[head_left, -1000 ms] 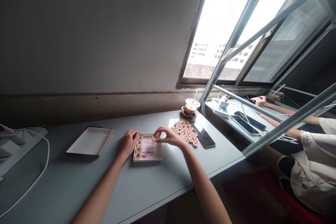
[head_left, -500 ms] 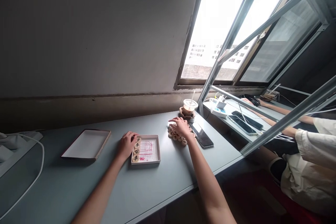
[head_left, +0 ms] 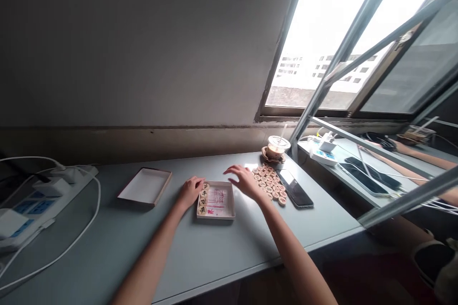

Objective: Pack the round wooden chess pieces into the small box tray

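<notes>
Left hand [head_left: 192,191] at left rim of a shallow white cardboard box [head_left: 216,217]; cannot tell if it clasps or merely rests. Four round, pale, wooden-looking discs [head_left: 203,201] line that side inside. Right hand [head_left: 246,182] between box and cluster of similar pale round discs [head_left: 271,183], fingers spread, nothing seen in them. Apparent step: between placements. Next move calls for pinching a single disc.

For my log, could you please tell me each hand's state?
Left hand: at white cardboard box with round wooden pieces; grip unclear.
Right hand: open, apparently empty.
</notes>
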